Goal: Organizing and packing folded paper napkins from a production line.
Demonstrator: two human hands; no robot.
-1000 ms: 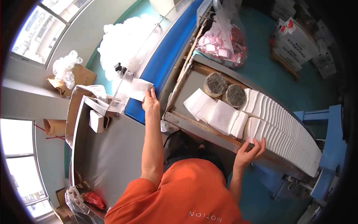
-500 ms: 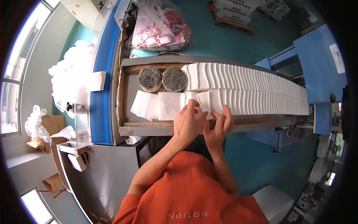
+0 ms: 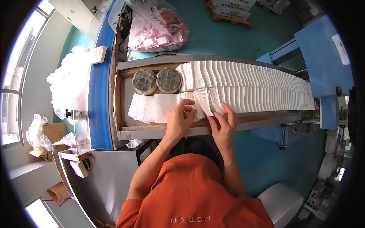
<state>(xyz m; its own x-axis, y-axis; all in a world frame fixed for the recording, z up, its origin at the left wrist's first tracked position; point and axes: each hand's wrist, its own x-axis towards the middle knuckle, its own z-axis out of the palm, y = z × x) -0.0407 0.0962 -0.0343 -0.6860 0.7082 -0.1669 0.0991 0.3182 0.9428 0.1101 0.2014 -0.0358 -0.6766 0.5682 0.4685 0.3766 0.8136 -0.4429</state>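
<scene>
1. The left hand [image 3: 179, 119], just below the frame's centre, curls its fingers at flat white paper stacks; its thumb and fingers stand narrowly apart, and whether paper is between them I cannot tell.
2. The right hand [image 3: 225, 125], right of it, has bent fingertips at the lower edge of a long row of folded white paper sheets [image 3: 262, 99]; whether it pinches any, I cannot tell.
3. That row runs from the centre toward the right, inside a long grey wood-lined tray [image 3: 171, 132].
4. Two round, dark-topped, tape-wrapped blocks [image 3: 156, 81] sit upper left of the hands.
5. A shiny blue belt [image 3: 100, 110] crosses the left.
</scene>
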